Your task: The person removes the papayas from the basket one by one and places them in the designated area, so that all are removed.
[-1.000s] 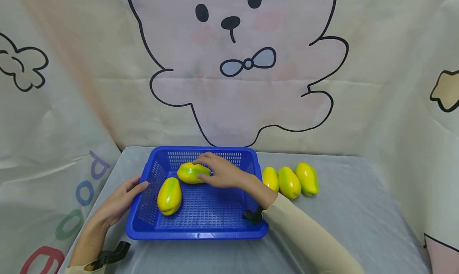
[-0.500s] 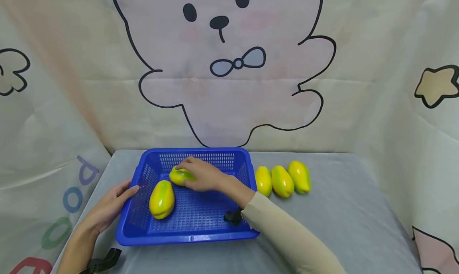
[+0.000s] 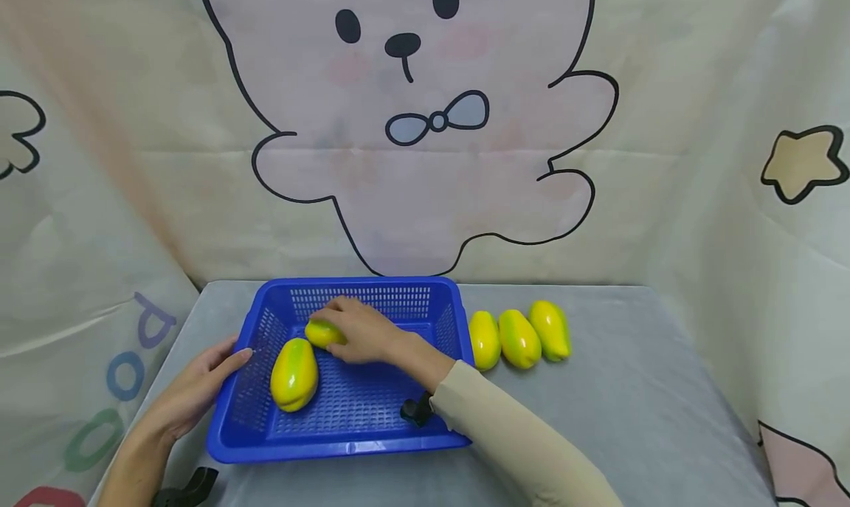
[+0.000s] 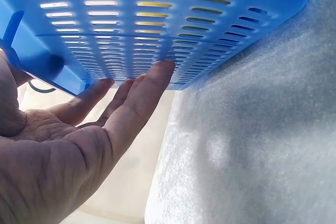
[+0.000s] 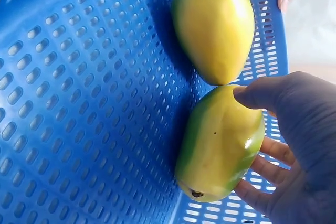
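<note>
My right hand (image 3: 365, 333) is inside the blue plastic basket (image 3: 319, 449), gripping a yellow-green papaya (image 3: 322, 333) near the back left. In the right wrist view, its thumb lies on one side of this papaya (image 5: 220, 145) and several fingers are around the other. A second papaya (image 5: 215, 24) meets its end there; in the head view that papaya (image 3: 294, 374) lies in the basket's left part. My left hand (image 3: 199, 389) holds the basket's left side, thumb at the rim. The left wrist view shows the left hand's fingertips (image 4: 164, 67) against the slotted outer wall.
Three more papayas (image 3: 519, 339) lie in a row on the grey cloth-covered table (image 3: 631, 404), right of the basket. Behind stands a fabric backdrop (image 3: 491, 190) with a cartoon bear. Black wrist straps (image 3: 189, 490) show on both arms.
My right hand has slid the papaya left and closer to the other one. The left hand stays at the basket's side. The head view has shifted, moving the whole scene left.
</note>
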The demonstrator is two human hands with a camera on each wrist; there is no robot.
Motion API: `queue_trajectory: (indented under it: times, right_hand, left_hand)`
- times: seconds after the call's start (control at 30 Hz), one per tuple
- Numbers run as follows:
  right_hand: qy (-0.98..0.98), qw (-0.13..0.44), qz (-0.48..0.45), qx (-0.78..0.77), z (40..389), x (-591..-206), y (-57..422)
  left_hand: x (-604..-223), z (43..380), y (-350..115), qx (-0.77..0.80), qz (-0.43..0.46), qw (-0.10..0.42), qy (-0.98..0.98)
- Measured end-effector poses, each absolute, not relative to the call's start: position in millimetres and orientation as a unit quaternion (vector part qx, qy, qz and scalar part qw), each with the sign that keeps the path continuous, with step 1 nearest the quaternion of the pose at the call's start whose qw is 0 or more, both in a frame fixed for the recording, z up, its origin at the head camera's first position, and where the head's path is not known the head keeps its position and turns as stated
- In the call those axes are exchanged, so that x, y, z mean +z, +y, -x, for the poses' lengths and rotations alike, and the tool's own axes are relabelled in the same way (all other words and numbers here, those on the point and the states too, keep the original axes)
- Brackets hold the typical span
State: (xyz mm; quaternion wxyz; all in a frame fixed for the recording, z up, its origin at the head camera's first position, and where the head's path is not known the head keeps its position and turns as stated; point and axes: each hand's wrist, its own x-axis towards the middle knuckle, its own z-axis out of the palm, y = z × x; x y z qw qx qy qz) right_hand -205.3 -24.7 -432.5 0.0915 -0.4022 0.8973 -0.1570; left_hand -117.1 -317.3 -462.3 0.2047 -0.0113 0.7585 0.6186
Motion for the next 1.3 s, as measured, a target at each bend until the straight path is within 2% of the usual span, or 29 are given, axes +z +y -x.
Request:
queue_trajectory:
  times: [0.4, 1.3]
  right_hand:
    - [0.902, 0.094, 0.401, -0.131, 208.6, -429.0, -27.8]
    - [0.929, 0.093, 0.345, -0.092, 202.1, -434.2, -24.9]
  left_hand:
    - [-457.0, 117.4, -318.4, 0.619, 0.011, 0.192, 0.761]
    - [-460.9, 114.9, -313.3, 0.613, 0.018, 0.203, 0.763]
